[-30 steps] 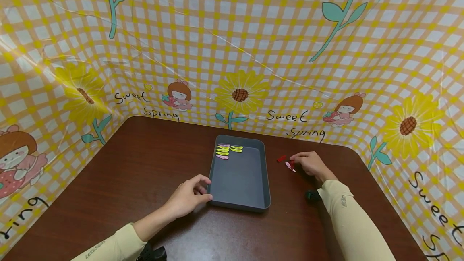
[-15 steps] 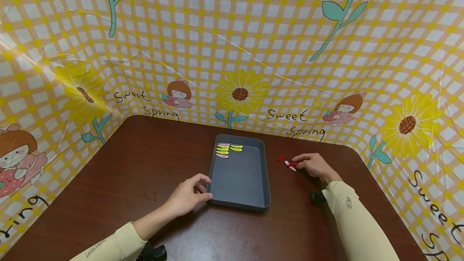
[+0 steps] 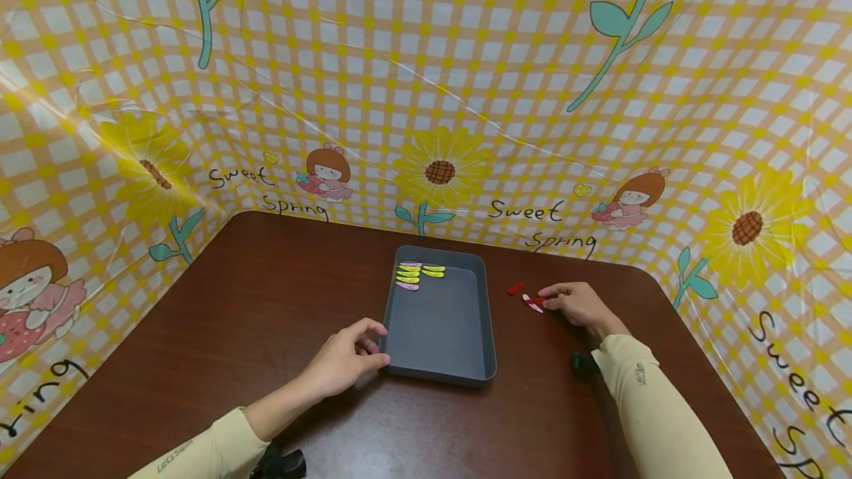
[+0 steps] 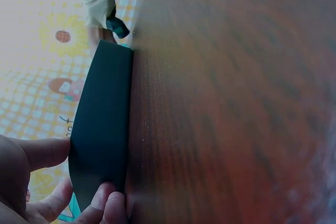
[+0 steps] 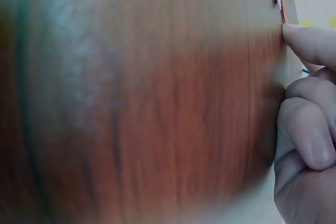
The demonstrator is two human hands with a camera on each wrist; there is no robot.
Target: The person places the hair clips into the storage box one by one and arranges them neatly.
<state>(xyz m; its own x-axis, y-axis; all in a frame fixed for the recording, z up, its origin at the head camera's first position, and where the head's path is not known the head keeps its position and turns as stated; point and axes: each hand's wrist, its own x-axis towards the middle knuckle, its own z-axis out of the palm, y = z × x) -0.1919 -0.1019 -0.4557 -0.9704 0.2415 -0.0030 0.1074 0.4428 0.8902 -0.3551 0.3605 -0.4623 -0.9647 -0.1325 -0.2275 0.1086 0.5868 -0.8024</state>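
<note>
With the thumb and fingertips of my right hand (image 3: 576,304), I pinch a red hair clip (image 3: 538,301) low over the table, right of the tray. It overlaps a pink hair clip (image 3: 531,304), and a second red hair clip (image 3: 515,289) lies just beyond. My left hand (image 3: 347,358) holds the near left corner of the dark grey tray (image 3: 439,338), its thumb at the rim (image 4: 70,148) and fingers against the wall. Several yellow hair clips (image 3: 409,279) and pink hair clips (image 3: 407,287) lie in rows at the tray's far left.
The brown wooden table (image 3: 279,279) reaches back to a checked cloth (image 3: 373,94) with sunflowers, which rises on the far side and both flanks. Dark wrist devices sit under both forearms, one by the left sleeve (image 3: 220,442).
My right hand has shifted slightly to the right, its fingers now straighter, and more of the red hair clip shows. The left hand and the tray stay where they were.
</note>
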